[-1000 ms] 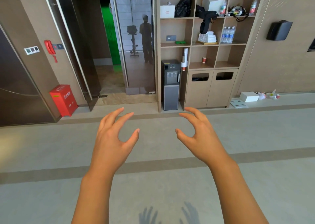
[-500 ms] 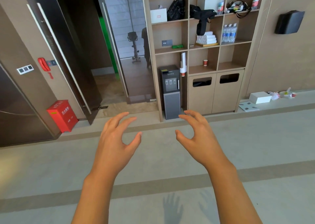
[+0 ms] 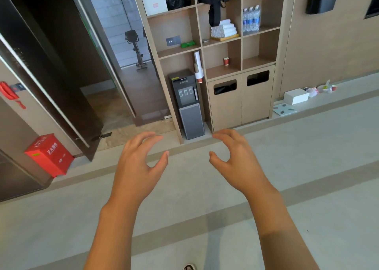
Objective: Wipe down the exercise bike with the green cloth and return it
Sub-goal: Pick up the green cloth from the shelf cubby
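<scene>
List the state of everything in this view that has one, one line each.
left hand: open, fingers loosely curled, holds nothing
right hand: open, fingers loosely curled, holds nothing
green cloth: lying on a shelf, untouched
exercise bike: upright, seen as a reflection in the glass door
dark door: swung open
paper cup: upright on a shelf
white towels: folded, stacked
water bottles: upright

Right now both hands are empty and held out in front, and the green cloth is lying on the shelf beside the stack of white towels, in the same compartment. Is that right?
Not quite. The head view shows the green cloth in the compartment to the left of the white towels, beside a grey wall plate, directly above the water dispenser. The left hand and right hand are indeed empty and held out in front.
</scene>
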A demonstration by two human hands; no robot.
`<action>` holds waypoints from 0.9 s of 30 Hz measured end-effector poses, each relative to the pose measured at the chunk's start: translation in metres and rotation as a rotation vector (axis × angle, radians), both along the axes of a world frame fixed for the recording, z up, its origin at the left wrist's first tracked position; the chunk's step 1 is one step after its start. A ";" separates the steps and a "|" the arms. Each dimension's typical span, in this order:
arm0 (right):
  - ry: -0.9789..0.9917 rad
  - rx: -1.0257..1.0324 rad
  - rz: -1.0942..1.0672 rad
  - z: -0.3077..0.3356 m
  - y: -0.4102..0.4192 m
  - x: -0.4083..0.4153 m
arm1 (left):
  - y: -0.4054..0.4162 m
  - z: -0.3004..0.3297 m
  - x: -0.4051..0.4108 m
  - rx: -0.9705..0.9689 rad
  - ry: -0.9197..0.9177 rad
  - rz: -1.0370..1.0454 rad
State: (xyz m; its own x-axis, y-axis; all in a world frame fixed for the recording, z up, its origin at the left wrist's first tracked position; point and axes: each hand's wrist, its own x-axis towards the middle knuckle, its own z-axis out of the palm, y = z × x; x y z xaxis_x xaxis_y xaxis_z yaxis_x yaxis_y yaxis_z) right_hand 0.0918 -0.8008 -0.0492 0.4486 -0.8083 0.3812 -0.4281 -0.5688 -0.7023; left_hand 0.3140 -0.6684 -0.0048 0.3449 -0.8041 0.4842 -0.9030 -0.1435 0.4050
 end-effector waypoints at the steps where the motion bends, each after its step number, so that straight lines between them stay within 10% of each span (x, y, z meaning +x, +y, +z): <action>1: 0.006 -0.004 -0.003 -0.001 -0.009 0.007 | -0.009 -0.002 0.008 -0.002 0.008 -0.003; 27: 0.152 -0.131 0.093 0.025 -0.241 0.335 | -0.226 -0.024 0.325 -0.146 0.153 0.010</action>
State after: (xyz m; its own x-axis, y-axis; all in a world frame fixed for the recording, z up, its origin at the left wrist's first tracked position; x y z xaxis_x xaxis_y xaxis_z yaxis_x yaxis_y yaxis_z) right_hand 0.4264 -1.0416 -0.0246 0.5791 -0.7089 0.4027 -0.4652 -0.6930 -0.5508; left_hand 0.6389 -0.8943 -0.0291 0.4308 -0.7258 0.5362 -0.8280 -0.0817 0.5547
